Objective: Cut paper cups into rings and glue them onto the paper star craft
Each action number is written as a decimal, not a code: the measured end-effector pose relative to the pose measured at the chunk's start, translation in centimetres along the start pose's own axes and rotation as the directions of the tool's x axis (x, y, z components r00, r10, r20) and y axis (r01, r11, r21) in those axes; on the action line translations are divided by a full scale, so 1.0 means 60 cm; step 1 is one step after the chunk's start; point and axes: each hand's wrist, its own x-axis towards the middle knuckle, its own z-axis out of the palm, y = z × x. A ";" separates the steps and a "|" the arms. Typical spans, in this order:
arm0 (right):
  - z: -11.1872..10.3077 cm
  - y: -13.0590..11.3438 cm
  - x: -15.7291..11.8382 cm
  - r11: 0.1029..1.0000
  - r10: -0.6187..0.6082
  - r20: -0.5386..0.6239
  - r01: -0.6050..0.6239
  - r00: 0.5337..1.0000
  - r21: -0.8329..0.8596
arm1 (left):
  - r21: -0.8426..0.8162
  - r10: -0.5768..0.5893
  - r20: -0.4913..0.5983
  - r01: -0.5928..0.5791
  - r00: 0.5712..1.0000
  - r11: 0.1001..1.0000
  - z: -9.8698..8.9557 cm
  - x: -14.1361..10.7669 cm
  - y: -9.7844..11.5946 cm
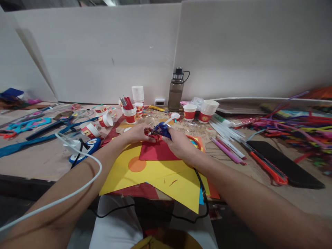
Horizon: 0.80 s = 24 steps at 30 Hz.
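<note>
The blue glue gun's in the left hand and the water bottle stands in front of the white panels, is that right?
Not quite: the head view shows the blue glue gun in the right hand, not the left hand. The rest is right.

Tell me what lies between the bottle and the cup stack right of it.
The head view shows a red-banded cup, with crumpled clear plastic and something pink behind it.

A head-worn camera looks forward and down across the nearby table (33, 163), facing white boards (103, 52)
</note>
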 end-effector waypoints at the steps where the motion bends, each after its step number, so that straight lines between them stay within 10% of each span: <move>1: -0.001 0.000 -0.001 1.000 0.002 0.001 -0.002 1.000 -0.008 | 0.004 -0.001 0.004 0.001 1.000 1.000 0.000 0.000 0.000; 24: -0.030 -0.006 -0.023 1.000 0.012 -0.049 -0.013 0.999 -0.023 | 0.019 -0.009 -0.004 0.009 1.000 1.000 0.003 0.003 -0.010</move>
